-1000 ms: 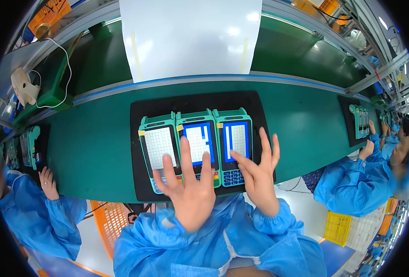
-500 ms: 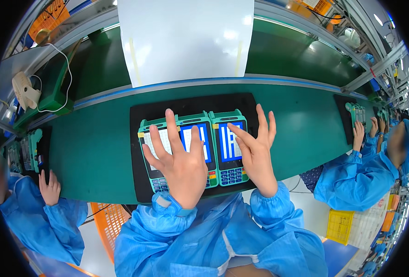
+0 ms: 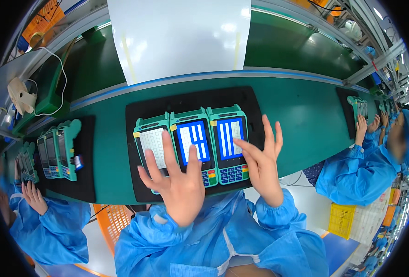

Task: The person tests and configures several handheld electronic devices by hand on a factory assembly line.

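Note:
Three green payment terminals with touchscreens and keypads lie side by side on a black mat (image 3: 257, 104). The left terminal (image 3: 151, 140) shows a white grid. Blue and white blocks fill the screens of the middle terminal (image 3: 193, 131) and the right terminal (image 3: 230, 131). My left hand (image 3: 179, 189) spreads its fingers over the lower parts of the left and middle terminals, its index finger at the middle screen. With fingers apart, my right hand (image 3: 263, 168) has its index fingertip at the right terminal's screen; whether either fingertip touches is unclear. Neither hand holds anything.
To the left, another black mat (image 3: 86, 157) bears several similar terminals (image 3: 59, 150), near a co-worker's hand (image 3: 33, 197). More terminals (image 3: 359, 108) and a co-worker's hand (image 3: 360, 129) are at the right. A white sheet (image 3: 181, 37) hangs behind the green table (image 3: 301, 111).
My left hand has moved down toward the keypads, uncovering more of the screens. My right index finger has moved lower on the right screen. More terminals show on the left mat.

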Tool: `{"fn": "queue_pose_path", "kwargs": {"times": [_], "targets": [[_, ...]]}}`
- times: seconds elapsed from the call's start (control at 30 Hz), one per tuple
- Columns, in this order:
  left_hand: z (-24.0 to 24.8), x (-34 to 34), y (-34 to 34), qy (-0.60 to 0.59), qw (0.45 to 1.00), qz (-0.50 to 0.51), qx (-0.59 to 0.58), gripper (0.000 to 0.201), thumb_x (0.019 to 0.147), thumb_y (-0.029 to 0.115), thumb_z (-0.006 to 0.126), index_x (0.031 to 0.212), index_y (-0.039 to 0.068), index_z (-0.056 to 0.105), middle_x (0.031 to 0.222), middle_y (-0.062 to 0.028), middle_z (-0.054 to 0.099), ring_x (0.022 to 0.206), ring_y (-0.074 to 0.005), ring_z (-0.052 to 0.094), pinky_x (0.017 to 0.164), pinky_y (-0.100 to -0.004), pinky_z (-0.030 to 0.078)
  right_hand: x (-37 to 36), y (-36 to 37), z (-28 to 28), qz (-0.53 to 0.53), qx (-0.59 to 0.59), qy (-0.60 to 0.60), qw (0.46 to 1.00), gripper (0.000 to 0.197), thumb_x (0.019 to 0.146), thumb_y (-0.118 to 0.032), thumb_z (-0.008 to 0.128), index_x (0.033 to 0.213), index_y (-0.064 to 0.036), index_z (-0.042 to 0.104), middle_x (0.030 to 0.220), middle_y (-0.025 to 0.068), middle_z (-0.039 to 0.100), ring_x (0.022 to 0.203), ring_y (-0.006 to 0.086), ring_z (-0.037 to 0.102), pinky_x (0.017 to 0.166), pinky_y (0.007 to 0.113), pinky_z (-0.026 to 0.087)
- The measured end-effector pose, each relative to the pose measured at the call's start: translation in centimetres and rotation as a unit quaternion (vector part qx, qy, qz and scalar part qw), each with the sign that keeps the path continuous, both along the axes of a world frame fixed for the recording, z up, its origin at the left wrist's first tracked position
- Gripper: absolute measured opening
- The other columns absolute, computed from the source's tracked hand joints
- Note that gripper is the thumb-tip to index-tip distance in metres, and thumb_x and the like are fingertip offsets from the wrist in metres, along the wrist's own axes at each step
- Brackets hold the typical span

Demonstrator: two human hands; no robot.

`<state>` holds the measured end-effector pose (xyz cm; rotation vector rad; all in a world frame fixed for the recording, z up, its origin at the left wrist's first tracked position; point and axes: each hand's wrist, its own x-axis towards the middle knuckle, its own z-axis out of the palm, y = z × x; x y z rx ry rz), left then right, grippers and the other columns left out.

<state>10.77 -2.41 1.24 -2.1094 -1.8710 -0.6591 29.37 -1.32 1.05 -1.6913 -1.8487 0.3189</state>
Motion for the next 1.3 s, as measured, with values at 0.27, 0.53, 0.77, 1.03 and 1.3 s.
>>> {"fn": "queue_pose_path", "kwargs": {"times": [0.27, 0.53, 0.77, 1.03, 1.3], "targets": [[0.1, -0.2, 3.2, 0.001, 1.0, 0.023, 0.011, 0.024, 0.088, 0.015, 0.069, 0.112, 0.015, 0.072, 0.155, -0.0198, 0.03, 0.141, -0.0493, 0.017, 0.108, -0.0656, 0.017, 0.0, 2.4, -0.3, -0.001, 0.031, 0.029, 0.999, 0.029, 0.089, -0.004, 0.063, 0.111, -0.0189, 0.075, 0.158, 0.0192, 0.022, 0.145, 0.0474, 0.009, 0.114, 0.06, 0.011], [0.3, -0.9, -3.2, 0.036, 0.998, 0.001, -0.051, 0.027, 0.086, 0.021, 0.073, 0.112, 0.017, 0.072, 0.152, -0.0193, 0.036, 0.138, -0.0482, 0.015, 0.108, -0.065, 0.018, 0.8, -3.4, -0.3, 0.015, -0.033, 0.001, 0.999, 0.037, 0.082, 0.0, 0.067, 0.111, -0.0213, 0.076, 0.159, 0.0219, 0.021, 0.144, 0.0503, 0.008, 0.114, 0.061, 0.011], [0.1, -1.0, -1.7, 0.0, 0.999, -0.008, -0.053, 0.027, 0.084, 0.02, 0.074, 0.111, 0.02, 0.073, 0.154, -0.0205, 0.033, 0.139, -0.0498, 0.013, 0.108, -0.0658, 0.016, 0.9, -1.2, -0.8, -0.013, 0.017, 0.018, 1.0, 0.039, 0.083, 0.001, 0.065, 0.113, -0.0213, 0.074, 0.158, 0.0227, 0.021, 0.144, 0.0499, 0.009, 0.113, 0.062, 0.013], [0.1, 1.2, 1.0, -0.015, 0.998, -0.047, -0.025, 0.029, 0.083, 0.019, 0.075, 0.111, 0.019, 0.071, 0.157, -0.0203, 0.026, 0.141, -0.0487, 0.011, 0.108, -0.0672, 0.012, -2.7, 0.1, -0.8, 0.019, 0.027, -0.018, 0.999, 0.039, 0.083, -0.003, 0.066, 0.114, -0.0259, 0.073, 0.157, 0.0233, 0.022, 0.144, 0.0513, 0.011, 0.111, 0.069, 0.008], [0.5, -3.3, -0.4, -0.034, 0.998, 0.012, -0.042, 0.03, 0.086, 0.011, 0.068, 0.116, 0.013, 0.07, 0.156, -0.0245, 0.025, 0.139, -0.0514, 0.01, 0.109, -0.0637, 0.015, 1.3, -0.4, -0.7, -0.043, 0.066, -0.004, 0.997, 0.034, 0.089, -0.002, 0.058, 0.116, -0.0167, 0.072, 0.156, 0.0222, 0.029, 0.144, 0.0467, 0.016, 0.116, 0.053, 0.017]]}}
